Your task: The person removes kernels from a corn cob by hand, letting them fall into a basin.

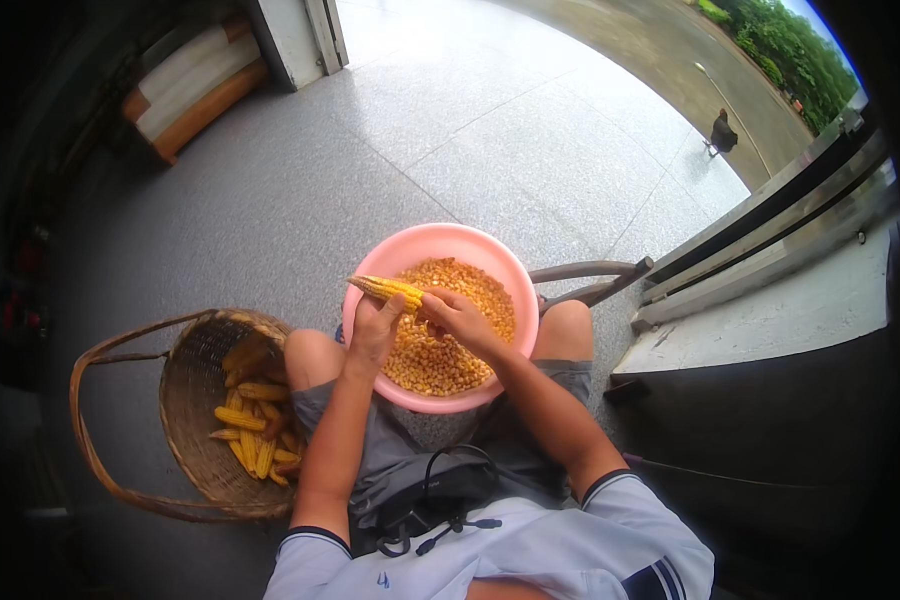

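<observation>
A yellow ear of corn (387, 287) is held over a pink plastic basin (375, 251), its narrow tip pointing left. My left hand (376, 330) grips the cob from below near its middle. At the thicker end, the fingers of my right hand (456, 316) press against the kernels; part of that end is hidden by them. Loose corn kernels (439, 367) fill much of the basin, which sits between my knees. To the left stands a woven basket (187, 420) with a bent-wood handle, holding several ears of corn (244, 418).
A wooden frame piece (592, 271) juts out right of the basin, near a door frame (757, 232). A wooden bench (202, 86) stands at the far left. Outside, a dark chicken (721, 136) is at the edge of the tiled floor (495, 157). A black pouch (439, 491) rests on my lap.
</observation>
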A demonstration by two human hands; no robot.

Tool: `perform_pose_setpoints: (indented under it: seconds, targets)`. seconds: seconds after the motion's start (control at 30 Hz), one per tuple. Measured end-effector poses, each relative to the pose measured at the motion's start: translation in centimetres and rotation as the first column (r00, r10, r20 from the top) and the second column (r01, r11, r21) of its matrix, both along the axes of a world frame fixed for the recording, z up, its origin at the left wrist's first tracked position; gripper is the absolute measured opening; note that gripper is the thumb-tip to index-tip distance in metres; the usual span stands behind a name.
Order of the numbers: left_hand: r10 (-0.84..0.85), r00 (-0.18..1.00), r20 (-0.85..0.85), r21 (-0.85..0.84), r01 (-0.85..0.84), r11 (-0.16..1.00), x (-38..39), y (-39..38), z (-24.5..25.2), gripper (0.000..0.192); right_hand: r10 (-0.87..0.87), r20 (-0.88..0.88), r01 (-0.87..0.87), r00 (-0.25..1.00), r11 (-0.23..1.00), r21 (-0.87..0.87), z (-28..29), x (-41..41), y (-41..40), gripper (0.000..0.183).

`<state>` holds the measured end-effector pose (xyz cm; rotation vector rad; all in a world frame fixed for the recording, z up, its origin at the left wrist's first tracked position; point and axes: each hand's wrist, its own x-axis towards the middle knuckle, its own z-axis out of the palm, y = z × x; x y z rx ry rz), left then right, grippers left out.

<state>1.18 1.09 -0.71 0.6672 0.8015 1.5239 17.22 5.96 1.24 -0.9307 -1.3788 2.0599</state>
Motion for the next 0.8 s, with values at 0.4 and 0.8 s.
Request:
perform_pose_setpoints:
  seconds: [0.4, 0.8]
  targets:
    - [0.032, 0.999, 0.022, -0.017, -0.031, 0.999, -0.1, 0.0, 0.1, 0.032, 0.008, 0.051, -0.022, 0.999, 0.956, 0.294, -0.3, -0.5, -0.2, 0.039]
    - [-0.014, 0.999, -0.046, 0.035, 0.015, 0.999, 0.0, 0.1, 0.1, 0.034, 0.006, -0.033, -0.005, 0.999, 1.0, 0.03, 0.9, -0.1, 0.2, 0.037]
